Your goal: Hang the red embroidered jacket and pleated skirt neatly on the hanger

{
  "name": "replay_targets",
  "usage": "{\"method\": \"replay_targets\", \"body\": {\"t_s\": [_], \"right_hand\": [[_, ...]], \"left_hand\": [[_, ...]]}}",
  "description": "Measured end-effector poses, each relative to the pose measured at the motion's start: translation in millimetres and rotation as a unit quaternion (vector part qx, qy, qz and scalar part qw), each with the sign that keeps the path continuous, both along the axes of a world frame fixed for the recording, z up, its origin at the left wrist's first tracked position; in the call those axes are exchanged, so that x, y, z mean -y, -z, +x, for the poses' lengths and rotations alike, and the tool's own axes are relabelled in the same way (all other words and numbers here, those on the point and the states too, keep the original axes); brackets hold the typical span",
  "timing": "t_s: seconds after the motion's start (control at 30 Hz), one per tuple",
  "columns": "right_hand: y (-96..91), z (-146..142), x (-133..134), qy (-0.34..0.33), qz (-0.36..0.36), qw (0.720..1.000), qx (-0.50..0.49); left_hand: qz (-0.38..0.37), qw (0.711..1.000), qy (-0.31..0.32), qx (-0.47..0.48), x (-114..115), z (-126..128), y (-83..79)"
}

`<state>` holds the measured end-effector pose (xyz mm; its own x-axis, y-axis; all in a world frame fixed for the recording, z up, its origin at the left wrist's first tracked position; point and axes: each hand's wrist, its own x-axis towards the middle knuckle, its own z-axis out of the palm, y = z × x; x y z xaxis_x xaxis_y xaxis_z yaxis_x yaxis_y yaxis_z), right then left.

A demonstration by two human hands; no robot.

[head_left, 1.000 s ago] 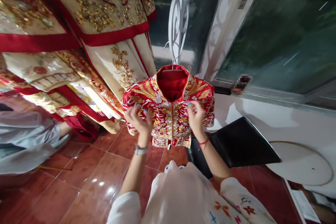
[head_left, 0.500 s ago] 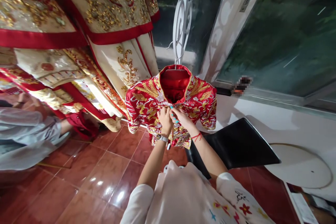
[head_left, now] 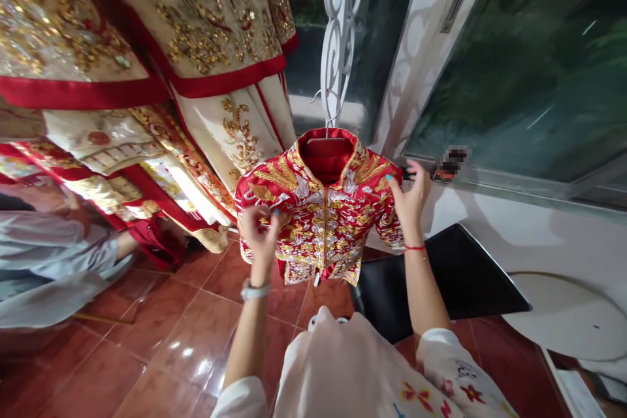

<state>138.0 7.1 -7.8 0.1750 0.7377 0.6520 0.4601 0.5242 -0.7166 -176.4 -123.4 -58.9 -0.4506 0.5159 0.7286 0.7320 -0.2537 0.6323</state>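
A red jacket [head_left: 308,222] with gold and silver embroidery hangs from a metal hanger [head_left: 333,119] in front of me. Its front zipper is drawn up to the base of the stand collar. My left hand [head_left: 259,232], a watch on its wrist, is raised before the jacket's left-side sleeve, thumb and fingers apart and nothing between them. On the other side my right hand [head_left: 411,196], with a red string bracelet, hovers at the shoulder and sleeve. Its fingers are spread and curved. Whether either hand touches the cloth, I cannot tell.
Long gold-embroidered gowns [head_left: 220,72] hang at the left. A white scrolled metal stand [head_left: 337,46] rises behind the jacket. To the right are a black chair [head_left: 455,274], a round white board [head_left: 573,320] and a window. Someone in pale clothes [head_left: 53,261] is at far left.
Both hands have left the jacket's collar front, where they were together at the zipper. They have moved apart to either side, fingers opened. The closed zipper front now shows.
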Motion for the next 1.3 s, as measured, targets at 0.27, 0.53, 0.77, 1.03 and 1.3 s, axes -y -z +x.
{"method": "replay_targets", "body": {"t_s": [0.27,0.53,0.77,1.03,1.3], "right_hand": [[19.0,27.6,-66.8,-0.101,-0.013,0.995,-0.021],[31.6,21.9,-76.6,-0.076,-0.061,0.995,-0.036],[51.2,29.6,-38.1,-0.122,-0.070,0.988,0.056],[58.7,0.4,-29.8,0.039,-0.056,0.991,0.115],[116.4,55.9,17.2,0.090,-0.095,0.991,-0.021]], "left_hand": [[-0.131,0.990,-0.019,-0.052,-39.0,-73.9,-67.6],[-0.075,0.993,-0.074,-0.047,-36.2,-40.7,-47.9],[-0.070,0.996,-0.039,-0.042,-32.5,-42.1,-44.3],[-0.042,0.995,-0.085,-0.016,-35.1,-22.6,-39.5],[-0.148,0.842,0.277,-0.439,-10.0,125.2,54.8]]}}
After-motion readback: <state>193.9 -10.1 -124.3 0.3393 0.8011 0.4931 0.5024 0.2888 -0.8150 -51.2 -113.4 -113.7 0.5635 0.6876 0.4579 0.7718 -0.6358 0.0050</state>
